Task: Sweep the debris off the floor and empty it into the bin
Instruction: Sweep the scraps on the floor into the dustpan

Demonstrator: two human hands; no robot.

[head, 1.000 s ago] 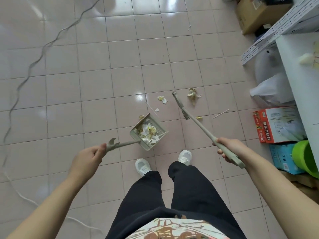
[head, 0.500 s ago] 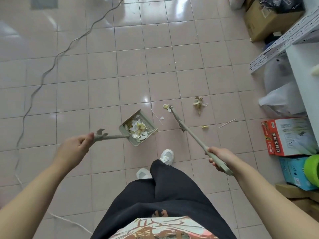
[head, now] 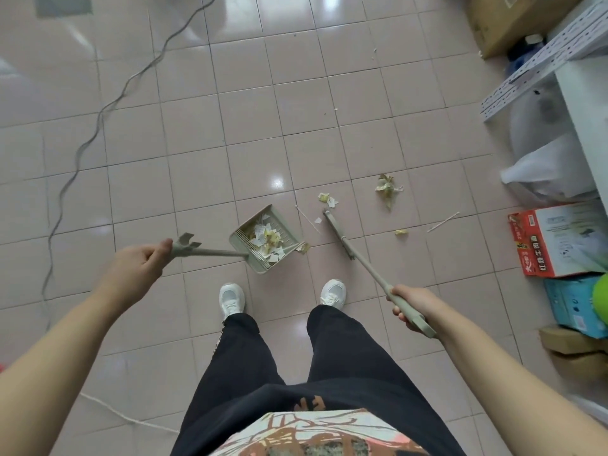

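My left hand (head: 136, 268) grips the long handle of a grey-green dustpan (head: 241, 236), which sits on the pink tiles holding paper scraps and yellowish bits. My right hand (head: 413, 306) grips the handle of a matching broom (head: 362, 261); its narrow head (head: 332, 222) rests on the floor right of the pan. Loose debris lies beyond the broom: small scraps (head: 327, 199), a crumpled yellowish clump (head: 386, 189), a yellow bit (head: 400, 232) and two thin white sticks (head: 442, 222). One scrap (head: 303, 247) lies at the pan's lip. No bin is in sight.
My feet in white shoes (head: 232, 299) stand just behind the pan. A grey cable (head: 95, 126) snakes across the left floor. On the right are a white metal shelf (head: 539, 60), plastic bags (head: 552, 172), a red box (head: 559, 241), a blue box (head: 572, 304) and cardboard boxes (head: 500, 24).
The dustpan has settled lower in view, nearer my feet, and my feet now stand side by side. The broom head has drawn back from the small scraps, toward me.
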